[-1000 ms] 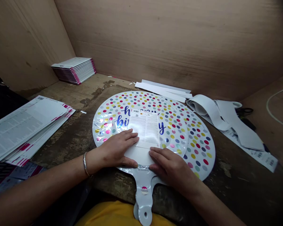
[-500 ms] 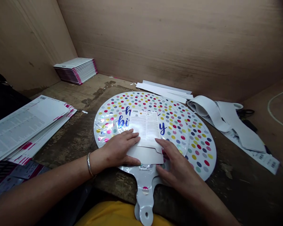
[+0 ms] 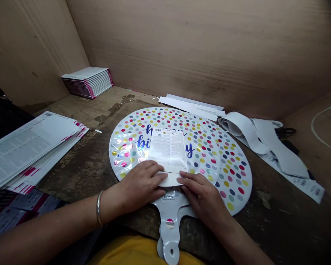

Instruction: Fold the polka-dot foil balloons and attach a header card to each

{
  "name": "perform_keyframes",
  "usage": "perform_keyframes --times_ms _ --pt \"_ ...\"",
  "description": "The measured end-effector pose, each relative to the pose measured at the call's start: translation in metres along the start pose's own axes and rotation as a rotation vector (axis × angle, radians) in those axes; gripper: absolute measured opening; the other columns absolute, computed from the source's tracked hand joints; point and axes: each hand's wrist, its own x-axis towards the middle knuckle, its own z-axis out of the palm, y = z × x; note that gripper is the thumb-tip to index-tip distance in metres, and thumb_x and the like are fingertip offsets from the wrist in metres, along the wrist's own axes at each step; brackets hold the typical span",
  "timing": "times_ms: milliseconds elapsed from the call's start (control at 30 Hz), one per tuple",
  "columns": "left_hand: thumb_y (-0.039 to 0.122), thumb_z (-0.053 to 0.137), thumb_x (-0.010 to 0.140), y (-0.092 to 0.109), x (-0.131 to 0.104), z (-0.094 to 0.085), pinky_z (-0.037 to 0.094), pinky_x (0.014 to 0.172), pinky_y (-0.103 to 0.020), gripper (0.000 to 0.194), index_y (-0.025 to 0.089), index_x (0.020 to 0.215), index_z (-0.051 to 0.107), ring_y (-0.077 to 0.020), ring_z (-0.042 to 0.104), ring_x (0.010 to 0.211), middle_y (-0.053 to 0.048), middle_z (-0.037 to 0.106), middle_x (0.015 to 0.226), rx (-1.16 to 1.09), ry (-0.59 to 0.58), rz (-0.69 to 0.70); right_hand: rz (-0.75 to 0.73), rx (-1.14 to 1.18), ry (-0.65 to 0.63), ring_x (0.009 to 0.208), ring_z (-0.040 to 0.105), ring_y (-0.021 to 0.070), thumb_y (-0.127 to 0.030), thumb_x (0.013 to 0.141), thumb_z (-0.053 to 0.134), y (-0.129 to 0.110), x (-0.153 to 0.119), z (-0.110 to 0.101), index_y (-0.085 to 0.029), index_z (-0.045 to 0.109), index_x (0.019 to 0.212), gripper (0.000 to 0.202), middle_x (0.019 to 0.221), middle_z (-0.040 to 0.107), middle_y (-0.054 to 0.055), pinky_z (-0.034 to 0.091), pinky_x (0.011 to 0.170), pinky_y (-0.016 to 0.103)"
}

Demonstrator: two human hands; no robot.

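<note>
A white printed card envelope [image 3: 168, 149] lies on top of flat polka-dot foil balloons [image 3: 233, 173], hiding part of the blue "birthday" lettering. Its plain white lower strip [image 3: 172, 180] faces me. My left hand [image 3: 145, 184] holds the envelope's lower left corner, fingers on top and thumb by the bottom edge. At the lower right corner, my right hand [image 3: 202, 191] pinches the edge between thumb and fingers. Below, the balloons' pale tails [image 3: 169, 228] reach toward me over the table edge.
A stack of similar envelopes [image 3: 89, 81] stands at the back left. More printed envelopes [image 3: 30, 143] lie fanned at the left. White paper strips [image 3: 191, 106] and a curled label roll [image 3: 276, 147] rest behind and right, near black scissors [image 3: 288, 131].
Both hands have shifted to the envelope's lower edge, and the right fingers have drawn together there. The notched flap edge seen earlier now shows as a straight line.
</note>
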Motion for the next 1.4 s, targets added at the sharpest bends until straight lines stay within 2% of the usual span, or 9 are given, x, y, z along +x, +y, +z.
perform_keyframes --times_ms 133,367,467,600,933,1033,1100,1233,1400 --pt "0.015 0.052 0.088 0.008 0.001 0.009 0.047 0.073 -0.032 0.016 0.015 0.098 0.064 -0.0203 0.056 0.083 -0.007 0.063 0.088 -0.002 0.014 -0.006 0.067 0.027 -0.013 0.103 0.057 0.021 -0.018 0.085 0.054 -0.005 0.006 -0.001 -0.021 0.065 0.098 0.017 0.111 0.063 0.008 0.048 0.088 0.037" --pt "0.029 0.055 0.088 0.003 0.008 0.004 0.045 0.071 -0.032 0.013 0.019 0.089 0.063 -0.0191 0.057 0.074 -0.003 0.062 0.075 -0.152 0.068 -0.382 0.297 0.018 -0.076 0.082 0.055 0.0197 -0.028 0.087 0.051 -0.015 0.03 0.004 -0.019 0.056 0.07 0.021 0.085 0.057 0.006 0.046 0.073 0.034" --pt "0.026 0.061 0.082 0.003 0.012 0.001 0.046 0.075 -0.035 0.019 0.017 0.099 0.058 -0.0217 0.057 0.081 -0.005 0.062 0.085 -0.153 0.065 -0.502 0.442 -0.107 -0.068 0.081 0.055 0.0225 -0.035 0.082 0.058 -0.016 0.036 0.002 -0.018 0.055 0.081 0.017 0.086 0.056 0.006 0.045 0.071 0.035" --pt "0.02 0.064 0.078 0.003 0.014 0.003 0.043 0.091 -0.042 0.039 0.014 0.115 0.052 -0.0277 0.047 0.109 -0.013 0.053 0.117 -0.077 0.098 -0.528 0.603 -0.177 -0.061 0.093 0.056 0.0282 -0.046 0.077 0.06 -0.017 0.043 -0.002 -0.015 0.052 0.11 0.046 0.104 0.056 0.012 0.044 0.075 0.039" --pt "0.025 0.065 0.076 -0.003 0.013 0.007 0.033 0.103 -0.052 0.073 0.014 0.141 0.031 -0.0329 0.031 0.13 -0.017 0.038 0.141 -0.135 0.103 -0.56 0.698 0.172 0.066 0.074 0.062 0.0221 -0.041 0.077 0.057 -0.03 0.053 0.005 -0.021 0.052 0.088 0.023 0.081 0.065 0.004 0.044 0.061 0.032" --pt "0.026 0.073 0.066 0.0 0.014 0.006 0.03 0.105 -0.053 0.091 0.018 0.143 0.025 -0.0338 0.032 0.13 -0.015 0.035 0.144 -0.351 0.286 -0.671 0.691 0.541 0.129 0.055 0.058 0.0167 -0.041 0.082 0.053 -0.031 0.047 -0.001 -0.021 0.054 0.099 0.026 0.065 0.062 -0.002 0.045 0.05 0.028" --pt "0.029 0.074 0.066 0.006 0.016 0.005 0.039 0.098 -0.051 0.093 0.02 0.144 0.024 -0.0325 0.047 0.12 -0.016 0.042 0.139 -0.724 0.357 -0.768 0.739 0.731 0.163 0.041 0.051 0.0134 -0.045 0.082 0.053 -0.03 0.042 -0.011 -0.02 0.055 0.102 0.032 0.054 0.056 -0.005 0.04 0.04 0.024" --pt "0.034 0.068 0.075 0.024 0.021 0.003 0.049 0.088 -0.044 0.06 0.013 0.127 0.049 -0.0289 0.062 0.101 -0.015 0.062 0.116 -1.539 0.249 -0.631 0.738 0.978 0.12 0.048 0.056 0.0132 -0.048 0.08 0.059 -0.024 0.029 -0.031 -0.021 0.059 0.102 0.035 0.073 0.067 0.001 0.042 0.039 0.022" --pt "0.034 0.069 0.076 0.041 0.026 0.009 0.049 0.091 -0.043 0.046 0.014 0.116 0.058 -0.0278 0.062 0.103 -0.012 0.065 0.114 -1.624 0.39 -0.687 0.788 1.372 0.205 0.082 0.065 0.0203 -0.037 0.069 0.074 -0.031 0.011 -0.027 -0.02 0.061 0.103 0.04 0.101 0.069 0.007 0.054 0.064 0.03"
